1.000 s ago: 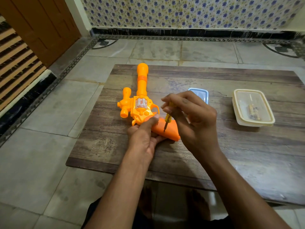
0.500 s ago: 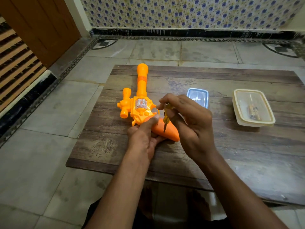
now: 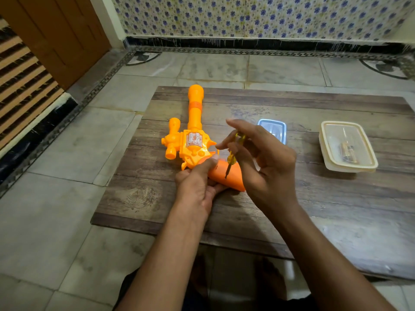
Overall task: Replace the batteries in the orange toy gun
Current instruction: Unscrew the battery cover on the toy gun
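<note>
while the left hand [image 3: 197, 185] holds the darker orange handle of the toy gun [image 3: 193, 144] from below and the side, thumb laid up along the body, the gun lies flat on the wooden table [image 3: 292, 198], barrel pointing away from the person.

item: right hand [image 3: 265, 162]. just right of the left hand's hold; thumb and fingers pinch a screwdriver, index finger stretched out over its top, the other fingers loosely curled.

item: screwdriver [image 3: 231, 157]. yellow see-through handle, held close to upright; its dark tip rests on the gun's handle, just right of the left thumb.

item: toy gun. small side barrel on its left flank, silver sticker on the body; handle end pokes out beyond the left hand's hold, under the right palm.

item: blue lid or tray [image 3: 272, 129]. on the table beyond the right hand, partly hidden by its fingers.

item: clear box [image 3: 348, 147]. cream rim, well to the right of both hands; some small brownish things inside, too blurred to name.

item: tiled floor [image 3: 67, 153]. left of the table and beyond it, meeting a wall with blue flowers.
</note>
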Motion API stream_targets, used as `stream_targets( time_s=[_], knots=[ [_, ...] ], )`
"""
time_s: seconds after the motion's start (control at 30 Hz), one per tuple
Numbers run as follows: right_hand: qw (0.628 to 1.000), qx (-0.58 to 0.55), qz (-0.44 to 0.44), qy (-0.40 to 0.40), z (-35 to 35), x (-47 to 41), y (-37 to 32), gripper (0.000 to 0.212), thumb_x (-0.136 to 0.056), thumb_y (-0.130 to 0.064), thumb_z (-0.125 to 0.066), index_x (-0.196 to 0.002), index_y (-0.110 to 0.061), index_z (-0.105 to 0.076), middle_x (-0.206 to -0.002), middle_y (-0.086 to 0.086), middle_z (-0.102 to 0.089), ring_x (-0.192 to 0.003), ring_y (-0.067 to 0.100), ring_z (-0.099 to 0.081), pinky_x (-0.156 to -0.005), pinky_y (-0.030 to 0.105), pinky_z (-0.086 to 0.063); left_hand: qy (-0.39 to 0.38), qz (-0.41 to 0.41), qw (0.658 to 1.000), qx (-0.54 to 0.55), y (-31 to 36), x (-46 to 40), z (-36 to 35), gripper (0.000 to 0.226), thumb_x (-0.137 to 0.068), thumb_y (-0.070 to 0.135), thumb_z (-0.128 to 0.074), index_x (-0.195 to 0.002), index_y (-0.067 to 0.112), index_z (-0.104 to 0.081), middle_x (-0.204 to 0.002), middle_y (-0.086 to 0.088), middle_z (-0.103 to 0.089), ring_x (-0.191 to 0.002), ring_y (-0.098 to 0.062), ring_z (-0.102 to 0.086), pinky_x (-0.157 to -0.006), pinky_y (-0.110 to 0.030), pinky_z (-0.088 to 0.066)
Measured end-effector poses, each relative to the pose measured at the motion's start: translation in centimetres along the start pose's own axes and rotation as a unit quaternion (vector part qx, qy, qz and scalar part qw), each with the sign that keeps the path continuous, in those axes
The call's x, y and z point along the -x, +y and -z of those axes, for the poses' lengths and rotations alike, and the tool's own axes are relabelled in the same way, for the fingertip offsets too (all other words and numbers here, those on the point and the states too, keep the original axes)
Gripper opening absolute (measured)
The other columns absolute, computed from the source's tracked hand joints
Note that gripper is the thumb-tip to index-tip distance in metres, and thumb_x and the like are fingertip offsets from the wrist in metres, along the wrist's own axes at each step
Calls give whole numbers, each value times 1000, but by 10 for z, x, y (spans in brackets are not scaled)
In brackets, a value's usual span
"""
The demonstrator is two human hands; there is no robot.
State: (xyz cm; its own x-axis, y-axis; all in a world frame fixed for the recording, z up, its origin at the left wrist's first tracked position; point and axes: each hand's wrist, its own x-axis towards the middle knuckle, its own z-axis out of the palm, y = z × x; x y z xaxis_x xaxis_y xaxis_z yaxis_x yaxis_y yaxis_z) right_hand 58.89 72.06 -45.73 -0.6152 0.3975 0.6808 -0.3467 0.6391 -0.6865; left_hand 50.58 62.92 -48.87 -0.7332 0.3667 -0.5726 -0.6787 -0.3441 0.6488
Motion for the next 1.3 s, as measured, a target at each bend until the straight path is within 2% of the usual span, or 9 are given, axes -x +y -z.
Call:
stream_targets(
  time_s=[0.07, 0.23, 0.4, 0.53, 0.63, 0.8, 0.97, 1.13, 1.3],
  knots=[
    [1000, -1, 4, -9, 3, 0, 0, 22, -97, 4, -58, -115, 4, -70, -97, 11, -73, -94, 26, -73, -77, 45, -57, 0, 1, 1000, -2, 0, 0, 0, 39, -88, -3, -71, -125, 4, -63, -120, -27, -69, -112, -43, -67, -55, -53, -61],
    [999, 42, 24, 20, 4, -3, 1, 18, -90, 3, -74, -108, 3, -75, -97, 15, -66, -92, 14, -71, -77, 34, -58, -6, 4, 1000, 2, 2, -1, 1, 32, -87, -5, -70, -117, 6, -63, -114, -26, -70, -107, -42, -69, -55, -57, -61],
    [999, 23, 28, 8, 3, -1, 4, 34, -92, 12, -67, -125, 5, -68, -104, 13, -73, -98, 24, -73, -84, 42, -59, -5, 1, 1000, -2, 1, -1, 1, 38, -87, -5, -71, -122, 5, -63, -118, -26, -70, -109, -41, -68, -56, -56, -61],
    [1000, 21, 6, 14, 2, 0, 0, 18, -93, 0, -72, -111, 2, -74, -105, 12, -70, -94, 24, -73, -77, 43, -59, -2, 0, 1000, -1, 1, -4, 2, 44, -87, -5, -71, -128, 5, -60, -122, -27, -67, -111, -44, -67, -56, -57, -61],
    [1000, 13, -4, 23, 1, -1, 0, 20, -90, 2, -74, -111, 2, -75, -99, 14, -65, -91, 26, -70, -74, 44, -58, 2, 2, 1000, 4, 1, -6, 1, 48, -87, -6, -70, -132, 4, -57, -121, -27, -67, -110, -45, -66, -55, -59, -60],
    [1000, -18, -23, 2, 3, 1, -1, 27, -94, 7, -62, -120, 3, -70, -107, 11, -74, -103, 23, -72, -85, 46, -59, 9, 22, 1000, -7, 3, -8, 0, 51, -86, -5, -71, -134, 3, -57, -123, -26, -67, -111, -42, -67, -51, -54, -59],
    [999, 22, -16, 24, 4, -1, 1, 22, -90, -6, -76, -112, -3, -74, -101, 11, -65, -93, 23, -69, -76, 40, -59, -4, 19, 1000, -2, 3, -9, 2, 48, -86, -5, -71, -130, 4, -57, -117, -25, -68, -112, -43, -66, -56, -59, -60],
    [999, -15, -28, 10, 3, 0, 2, 30, -93, 11, -63, -120, 3, -70, -100, 13, -70, -94, 25, -72, -80, 45, -58, -9, 21, 1000, -10, 2, -11, 3, 45, -86, -3, -72, -130, 2, -60, -112, -23, -71, -108, -41, -69, -57, -58, -61],
    [999, 28, -23, 21, 1, -2, -1, 15, -94, -13, -72, -93, 2, -72, -90, 10, -67, -85, 21, -65, -73, 30, -53, -13, 23, 1000, -10, 3, -11, 4, 40, -87, -4, -70, -126, 1, -62, -121, -28, -69, -110, -43, -68, -53, -51, -60]
  ],
)
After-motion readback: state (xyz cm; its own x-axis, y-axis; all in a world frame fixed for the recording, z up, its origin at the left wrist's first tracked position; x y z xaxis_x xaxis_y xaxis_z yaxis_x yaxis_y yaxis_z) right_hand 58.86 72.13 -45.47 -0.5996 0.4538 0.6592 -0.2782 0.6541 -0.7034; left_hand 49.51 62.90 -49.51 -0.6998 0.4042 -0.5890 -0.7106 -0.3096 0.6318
